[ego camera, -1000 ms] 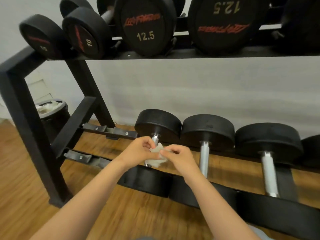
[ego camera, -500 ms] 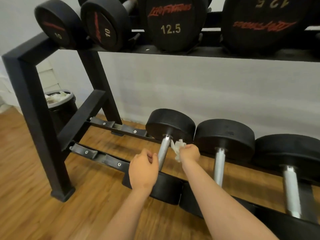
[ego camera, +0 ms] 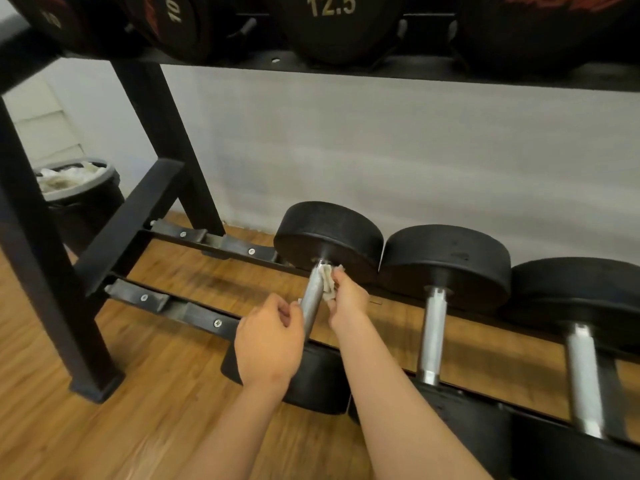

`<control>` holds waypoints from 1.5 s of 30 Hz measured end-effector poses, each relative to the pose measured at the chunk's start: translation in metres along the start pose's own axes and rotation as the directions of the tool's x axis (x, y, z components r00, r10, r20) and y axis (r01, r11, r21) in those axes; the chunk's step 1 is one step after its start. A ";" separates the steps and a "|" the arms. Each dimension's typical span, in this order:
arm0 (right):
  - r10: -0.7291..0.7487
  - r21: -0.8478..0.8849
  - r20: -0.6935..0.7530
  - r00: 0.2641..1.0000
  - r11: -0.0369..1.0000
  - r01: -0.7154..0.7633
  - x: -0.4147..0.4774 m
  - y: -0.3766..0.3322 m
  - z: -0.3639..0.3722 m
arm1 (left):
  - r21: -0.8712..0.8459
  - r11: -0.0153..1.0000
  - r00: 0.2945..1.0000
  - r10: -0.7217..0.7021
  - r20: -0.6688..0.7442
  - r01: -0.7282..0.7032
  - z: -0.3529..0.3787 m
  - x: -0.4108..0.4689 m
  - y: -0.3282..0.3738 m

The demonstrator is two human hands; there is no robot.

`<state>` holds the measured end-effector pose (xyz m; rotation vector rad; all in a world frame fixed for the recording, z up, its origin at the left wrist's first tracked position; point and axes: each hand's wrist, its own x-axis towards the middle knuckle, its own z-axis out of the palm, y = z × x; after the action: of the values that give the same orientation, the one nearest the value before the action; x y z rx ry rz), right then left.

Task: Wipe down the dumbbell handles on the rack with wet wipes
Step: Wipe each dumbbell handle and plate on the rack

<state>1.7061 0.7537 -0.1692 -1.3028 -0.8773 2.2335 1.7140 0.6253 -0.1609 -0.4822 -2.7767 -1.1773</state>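
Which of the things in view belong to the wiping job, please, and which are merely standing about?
Job: wet wipe, gripped by the right hand at the leftmost handle; left hand beside it; middle handle; rightmost handle; rack.
Just there: bin holding crumpled white material; wooden floor; wall.

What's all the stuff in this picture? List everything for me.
rack: one, black, two tiers, across the view.
upper dumbbells: at least four, black, top tier, some marked 10 and 12.5.
lower dumbbells: three, black heads, silver handles, bottom tier.
bin: one, dark, grey rim, far left, holds white waste.
floor: brown wood.
wall: white, behind rack.
wet wipe: one, white, against leftmost lower handle.
right hand: pinches wet wipe.
left hand: curled beside that handle; grip unclear.
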 end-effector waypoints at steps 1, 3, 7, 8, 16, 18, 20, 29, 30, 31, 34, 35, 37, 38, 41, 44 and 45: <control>-0.023 -0.017 -0.013 1.000 1.000 0.023 0.000 -0.001 0.002 | 0.001 1.000 1.000 0.000 -0.001 0.000 -0.001 0.000 0.000; -0.079 -0.049 -0.024 0.997 0.996 0.077 0.000 -0.001 0.008 | -0.007 1.000 1.000 0.001 -0.001 -0.001 -0.001 -0.001 0.001; -0.131 -0.074 -0.022 0.991 0.989 0.129 0.003 0.006 0.009 | -0.024 1.000 1.000 -0.008 0.002 0.008 -0.001 -0.001 0.001; -0.142 -0.096 -0.010 0.990 0.985 0.141 0.004 0.007 0.009 | -0.029 1.000 1.000 -0.009 0.002 0.009 -0.001 -0.001 0.001; -0.249 -0.255 0.037 0.968 0.934 0.250 0.012 0.013 0.016 | -0.039 0.999 1.000 -0.004 0.003 0.004 -0.002 -0.002 0.003; -0.271 -0.234 0.015 0.962 0.935 0.267 0.016 0.015 0.015 | -0.046 0.999 1.000 -0.004 0.005 0.005 -0.003 -0.002 0.003; -0.318 -0.246 -0.029 0.948 0.921 0.302 0.019 0.015 0.011 | -0.046 0.999 1.000 -0.002 0.003 0.002 -0.003 -0.002 0.003; -0.321 -0.400 0.089 0.943 0.855 0.329 0.027 0.007 0.001 | -0.024 1.000 1.000 0.001 0.012 -0.001 -0.005 -0.001 0.004; -0.354 -0.439 0.087 0.931 0.826 0.354 0.029 0.008 -0.002 | -0.027 1.000 1.000 0.003 0.013 -0.003 -0.005 -0.001 0.004; -0.370 -0.477 0.090 0.925 0.799 0.366 0.029 0.008 -0.005 | -0.034 0.999 1.000 0.005 0.012 -0.005 -0.005 -0.001 0.005; -0.287 -0.571 0.160 0.945 0.754 0.325 0.032 -0.002 -0.003 | -0.033 0.999 0.999 0.001 -0.044 -0.003 -0.005 -0.002 0.002; -0.256 -0.589 0.186 0.949 0.744 0.316 0.031 -0.007 0.000 | -0.032 0.999 0.996 -0.013 -0.085 0.010 -0.006 -0.003 0.002; -0.241 -0.627 0.215 0.946 0.709 0.323 0.033 -0.012 0.000 | -0.066 0.996 0.985 -0.072 -0.160 0.062 -0.008 -0.004 0.001; -0.247 -0.657 0.229 0.942 0.675 0.336 0.033 -0.013 -0.003 | -0.080 0.993 0.980 -0.099 -0.174 0.086 -0.009 -0.004 0.000; -0.189 -0.708 0.293 0.937 0.616 0.345 0.030 -0.016 -0.014 | -0.075 0.991 0.981 -0.121 -0.153 0.111 -0.008 -0.001 0.000; -0.089 -0.723 0.337 0.937 0.613 0.318 0.024 -0.028 -0.014 | -0.077 0.990 0.984 -0.123 -0.132 0.114 -0.010 -0.002 0.003; -0.088 -0.714 0.337 0.937 0.625 0.316 0.023 -0.030 -0.011 | -0.079 0.990 0.984 -0.123 -0.129 0.113 -0.012 -0.003 0.004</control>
<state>1.7056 0.7931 -0.1671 -1.0973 -2.1381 1.9141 1.7173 0.6185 -0.1507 -0.2369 -2.6886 -1.2854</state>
